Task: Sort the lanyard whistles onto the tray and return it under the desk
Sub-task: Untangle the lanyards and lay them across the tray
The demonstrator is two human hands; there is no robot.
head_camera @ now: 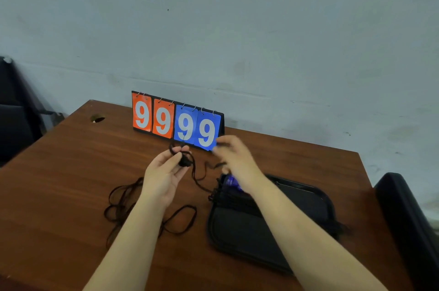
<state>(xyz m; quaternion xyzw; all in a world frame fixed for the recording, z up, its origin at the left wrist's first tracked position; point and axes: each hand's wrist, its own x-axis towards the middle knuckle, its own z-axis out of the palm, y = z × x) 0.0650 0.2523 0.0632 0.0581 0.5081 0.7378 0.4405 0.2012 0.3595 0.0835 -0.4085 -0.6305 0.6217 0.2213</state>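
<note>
Tray (237,233) is waiting nearest; I'm pinching a whistle (185,162) in my left hand (164,172) fingers, right hand (235,160) too blurred to tell; cord (199,179) needs gathering next.

Office-like room, maybe a sports store: wood desk (71,172) with cable hole (97,118), flip scoreboard (177,122), scuffed grey wall (261,29), black chair (408,224).

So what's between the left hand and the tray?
Head view: a loop of black lanyard cord trails from the left hand to the tray, over bare desk.
</note>
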